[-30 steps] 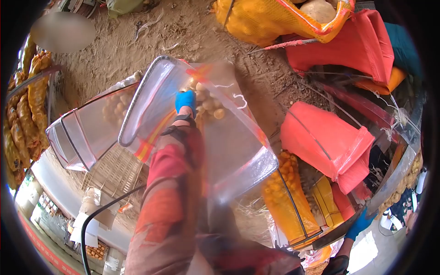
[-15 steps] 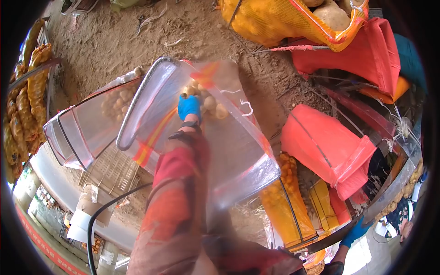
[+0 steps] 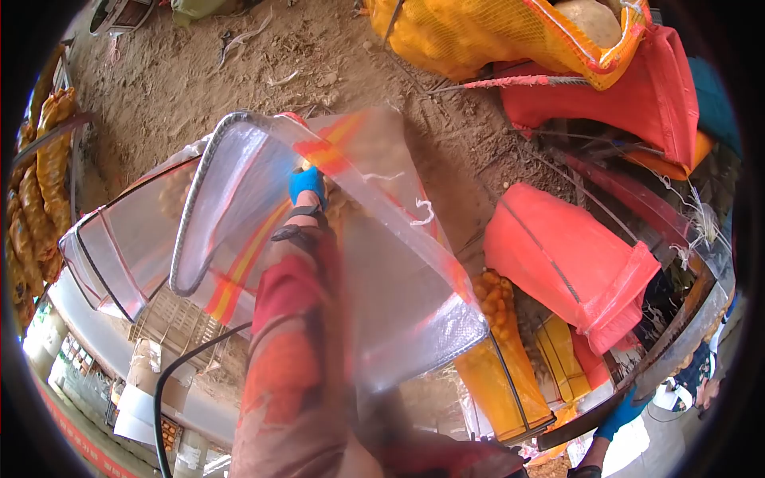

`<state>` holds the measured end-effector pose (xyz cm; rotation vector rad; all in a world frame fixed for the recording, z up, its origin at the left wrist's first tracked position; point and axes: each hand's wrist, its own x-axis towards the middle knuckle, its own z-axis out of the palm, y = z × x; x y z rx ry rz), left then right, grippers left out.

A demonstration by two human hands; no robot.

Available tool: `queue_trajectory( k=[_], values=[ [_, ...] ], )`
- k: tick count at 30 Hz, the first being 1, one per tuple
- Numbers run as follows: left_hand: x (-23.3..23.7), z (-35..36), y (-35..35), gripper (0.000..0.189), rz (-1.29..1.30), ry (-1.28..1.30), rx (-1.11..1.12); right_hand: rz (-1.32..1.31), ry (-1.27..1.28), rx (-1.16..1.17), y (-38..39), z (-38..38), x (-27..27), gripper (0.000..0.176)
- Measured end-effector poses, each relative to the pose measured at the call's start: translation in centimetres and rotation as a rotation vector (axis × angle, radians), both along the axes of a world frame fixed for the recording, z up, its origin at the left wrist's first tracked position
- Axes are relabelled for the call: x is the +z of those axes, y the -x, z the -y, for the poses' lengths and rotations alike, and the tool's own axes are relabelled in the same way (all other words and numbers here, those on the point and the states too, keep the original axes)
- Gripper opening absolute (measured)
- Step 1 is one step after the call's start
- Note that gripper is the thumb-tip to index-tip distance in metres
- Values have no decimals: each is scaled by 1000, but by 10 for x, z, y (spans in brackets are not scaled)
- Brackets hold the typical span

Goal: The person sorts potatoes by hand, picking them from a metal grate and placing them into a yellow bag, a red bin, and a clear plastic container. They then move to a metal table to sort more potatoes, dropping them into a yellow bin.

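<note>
My left hand (image 3: pixel 307 187), in a blue glove, reaches into the open mouth of a clear plastic bag with red and yellow stripes (image 3: pixel 374 319). Its fingers are closed on a pale potato (image 3: pixel 303 166), mostly hidden and blurred. A dark wire hoop (image 3: pixel 185 239) keeps the bag's mouth spread. Far to the lower right, my right hand (image 3: pixel 625 414), also blue-gloved, is beside the dark curved rim of a tray (image 3: pixel 582 430); its fingers are largely hidden.
Another clear hooped bag (image 3: pixel 119 255) stands at left. Red bags (image 3: pixel 558 255) and a yellow bag of potatoes (image 3: pixel 498 358) stand at right. An orange net sack (image 3: pixel 446 40) lies at the top. Filled sacks (image 3: pixel 52 159) hang at far left. A black hose (image 3: pixel 163 382) curves below.
My left hand has moved left and slightly down with the potato, and the bag's striped side now covers most of the potatoes inside. The view has shifted a little.
</note>
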<state>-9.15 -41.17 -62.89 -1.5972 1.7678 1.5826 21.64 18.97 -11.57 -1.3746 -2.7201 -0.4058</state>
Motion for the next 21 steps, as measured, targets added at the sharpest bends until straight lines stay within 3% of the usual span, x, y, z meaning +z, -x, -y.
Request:
queue_trajectory(
  k=[1,2,5,7,9,10,13,16,19,21],
  values=[
    [11,-3,-1,26,-33,-36,41,5,-5,4,-2,-4,1,73],
    [9,0,-6,25,57,105,-140,12,-9,8,-5,-8,2,73],
    [-29,7,-29,26,-65,-78,121,2,61,96,-23,-31,4,73],
    [-24,1,-21,26,-187,-206,221,-25,57,76,-32,-36,-3,72],
    [21,-21,-12,29,-266,-270,258,-53,60,73,-32,-35,-11,71],
    [58,-26,-8,31,-356,-275,-11,-68,64,80,-27,-29,-15,71],
    [160,-60,12,35,-336,-754,378,-129,135,7,-11,-17,-21,73],
    [174,-64,6,44,-411,-906,334,-71,82,-33,3,-8,-27,81],
    [218,-71,-4,47,-508,-1275,438,-68,84,-31,25,17,-22,86],
    [258,-72,-11,55,-682,-1446,253,-81,83,-27,42,34,-13,87]
  ],
)
